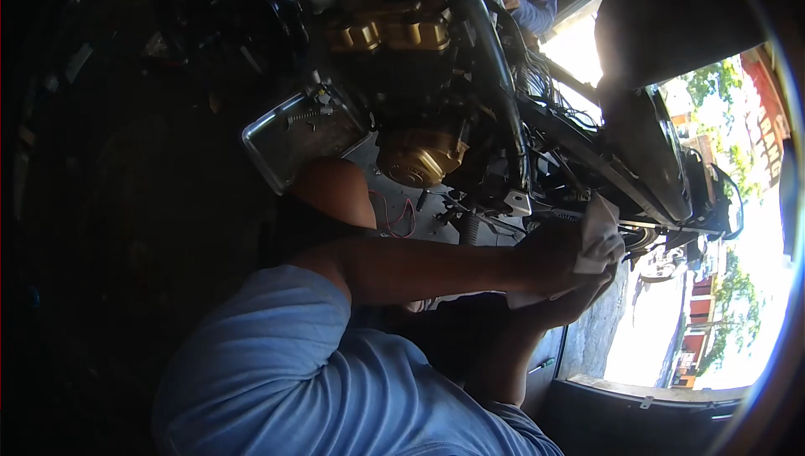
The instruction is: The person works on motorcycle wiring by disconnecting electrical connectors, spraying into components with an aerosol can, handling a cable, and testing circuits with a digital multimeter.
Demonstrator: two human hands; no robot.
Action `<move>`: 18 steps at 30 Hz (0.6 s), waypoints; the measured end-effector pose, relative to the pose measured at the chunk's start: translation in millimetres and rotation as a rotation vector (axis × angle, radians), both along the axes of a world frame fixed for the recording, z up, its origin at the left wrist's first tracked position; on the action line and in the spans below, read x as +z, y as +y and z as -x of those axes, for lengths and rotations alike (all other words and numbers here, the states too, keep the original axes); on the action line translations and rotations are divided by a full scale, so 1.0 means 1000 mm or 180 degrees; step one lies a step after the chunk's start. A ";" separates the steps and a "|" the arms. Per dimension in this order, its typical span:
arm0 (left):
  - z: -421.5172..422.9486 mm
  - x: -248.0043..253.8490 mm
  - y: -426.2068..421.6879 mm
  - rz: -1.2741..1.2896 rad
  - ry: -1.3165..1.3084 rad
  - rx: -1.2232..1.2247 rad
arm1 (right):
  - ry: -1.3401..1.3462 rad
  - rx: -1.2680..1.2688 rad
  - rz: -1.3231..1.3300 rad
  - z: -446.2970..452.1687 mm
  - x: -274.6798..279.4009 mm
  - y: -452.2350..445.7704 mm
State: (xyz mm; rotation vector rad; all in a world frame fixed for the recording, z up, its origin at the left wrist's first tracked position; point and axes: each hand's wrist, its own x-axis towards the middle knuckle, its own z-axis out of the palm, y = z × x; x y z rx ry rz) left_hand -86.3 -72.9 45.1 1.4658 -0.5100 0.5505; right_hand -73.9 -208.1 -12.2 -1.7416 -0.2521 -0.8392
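Observation:
A crumpled white cloth [600,236] is bunched between my two hands, to the right of the frame's middle. My left hand [552,255], dark in shadow, is closed on the cloth from the left. Below it, my right hand [572,303] is closed against the lower part of the cloth, with its fingers pressed together. Both hands are beside the black frame [496,62] of a partly dismantled motorcycle. A gold engine cover [419,158] is up and left of the hands. Shadow hides much of the finger detail.
A metal tray [281,144] with a spring and small parts lies left of the engine. Red wire [401,220] lies near my knee. Another person's sleeve [538,13] shows at the top. A bright opening [662,322] is on the right.

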 end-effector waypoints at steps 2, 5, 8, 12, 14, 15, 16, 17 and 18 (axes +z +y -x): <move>-0.013 -0.001 0.004 -0.0714 0.0031 0.0053 | -0.0111 0.0149 0.0289 0.009 -0.005 0.013; -0.015 -0.022 -0.013 0.1386 0.1484 -0.1467 | 0.0170 0.0615 -0.1088 0.029 -0.003 0.029; -0.007 -0.031 -0.027 0.1809 0.0979 -0.1632 | 0.0113 0.0882 -0.0716 0.020 0.027 0.033; 0.011 -0.011 -0.021 0.0535 0.0542 -0.1058 | -0.0308 0.0776 -0.0483 -0.004 0.034 0.021; 0.011 -0.007 -0.022 0.0445 -0.0071 -0.0820 | -0.0820 0.0618 -0.0470 -0.022 0.048 0.021; 0.013 -0.002 -0.023 0.0142 -0.0457 -0.0483 | -0.1111 0.0248 -0.0168 -0.036 0.064 0.016; 0.015 0.001 -0.023 -0.0162 -0.0844 -0.0143 | -0.1390 -0.0167 0.0106 -0.050 0.081 0.012; 0.023 -0.003 -0.026 -0.0181 -0.0870 -0.0144 | -0.1466 -0.0829 0.0661 -0.066 0.113 -0.002; 0.036 -0.011 -0.033 -0.0776 -0.0924 -0.0166 | -0.1567 -0.1119 0.0848 -0.077 0.151 -0.004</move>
